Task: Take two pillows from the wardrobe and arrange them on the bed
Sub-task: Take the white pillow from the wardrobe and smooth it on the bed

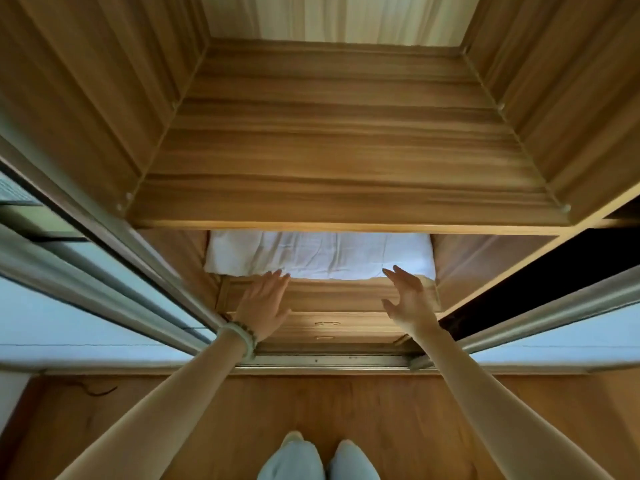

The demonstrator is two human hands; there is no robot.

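White item: soft white crumpled-fabric pillow (318, 255), centre of frame, lying flat in the lower compartment of the wood-grain wardrobe (346, 140).
Hidden: pillow's rear part is covered by the brown wooden shelf board (346, 202) above it; whether a second pillow lies beneath or behind cannot be told.
Cut off: pale trouser legs (318, 459) at bottom edge; sliding metal-framed doors (104, 271) run out at left and right.
Hard to make out: small fittings on the wooden drawer fronts (325, 327) below the pillow.
Left hand (265, 303): palm down, fingers spread and straight, holding nothing; fingertips (277, 275) at the pillow's front edge, contact uncertain. Pale beaded bracelets (242, 336) on wrist.
Right hand (408, 299): open, fingers loosely curved, holding nothing; fingertips just before the pillow's front right edge.
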